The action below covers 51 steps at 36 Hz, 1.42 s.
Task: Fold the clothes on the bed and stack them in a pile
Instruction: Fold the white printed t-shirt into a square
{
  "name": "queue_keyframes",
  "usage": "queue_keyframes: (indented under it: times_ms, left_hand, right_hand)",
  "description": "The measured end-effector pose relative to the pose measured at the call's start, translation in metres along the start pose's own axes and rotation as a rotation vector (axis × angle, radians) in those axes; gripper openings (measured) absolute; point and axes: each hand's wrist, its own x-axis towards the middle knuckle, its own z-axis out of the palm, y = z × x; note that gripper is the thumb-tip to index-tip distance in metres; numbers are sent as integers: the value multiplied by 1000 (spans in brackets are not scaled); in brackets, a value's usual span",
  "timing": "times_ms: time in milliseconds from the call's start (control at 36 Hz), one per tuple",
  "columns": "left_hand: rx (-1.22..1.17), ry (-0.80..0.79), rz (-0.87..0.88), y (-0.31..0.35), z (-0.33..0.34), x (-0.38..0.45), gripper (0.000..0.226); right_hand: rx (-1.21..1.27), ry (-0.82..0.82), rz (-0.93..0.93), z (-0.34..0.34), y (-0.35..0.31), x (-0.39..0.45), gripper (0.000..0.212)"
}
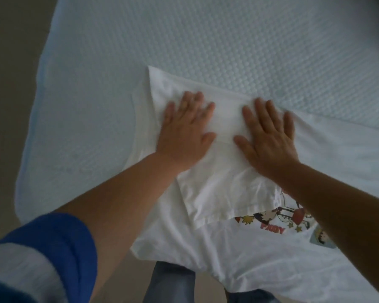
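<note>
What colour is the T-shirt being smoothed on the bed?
White T-shirt, with a multicoloured cartoon print; seen in the head view.

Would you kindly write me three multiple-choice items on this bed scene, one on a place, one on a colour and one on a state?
1. Where does the colourful print on the white T-shirt show?
A. Just below the folded-over flap
B. At the shirt's far corner
C. On the bedspread

2. What colour is the rolled cuff on the left arm?
A. Red
B. Blue
C. Green

3. How do the left hand and right hand meet the shirt?
A. Both pinch a sleeve
B. One lifts the hem
C. Both lie flat, fingers straight

Answers: 1 A, the print peeks out under the flap's edge; 2 B, the cuff is blue; 3 C, both palms press the folded part on the bed.
</note>
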Motion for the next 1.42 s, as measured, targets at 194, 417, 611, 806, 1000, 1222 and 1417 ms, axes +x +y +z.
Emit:
queue_keyframes:
  times_ms: [194,417,611,806,1000,1222,1417]
  left_hand:
    - [147,-92,-167,-36,4,10,100]
    - [25,50,-26,10,-9,1,76]
    - [30,-97,26,34,20,2,73]
    - [96,-120,-33,31,19,1,86]
    - [49,-111,17,83,11,9,76]
    - [110,-222,163,161,54,32,69]
    - [224,-237,110,153,71,40,86]
  right_hand:
    - [-24,2,148,-3,52,-2,70]
    - [199,243,324,-26,101,-28,46]
    - [121,155,266,-35,138,-13,30]
    - [210,149,329,-37,153,8,22]
    - [241,384,280,-25,155,-38,40]
    - [84,40,354,20,243,-115,71]
    - [97,117,519,21,318,-132,75]
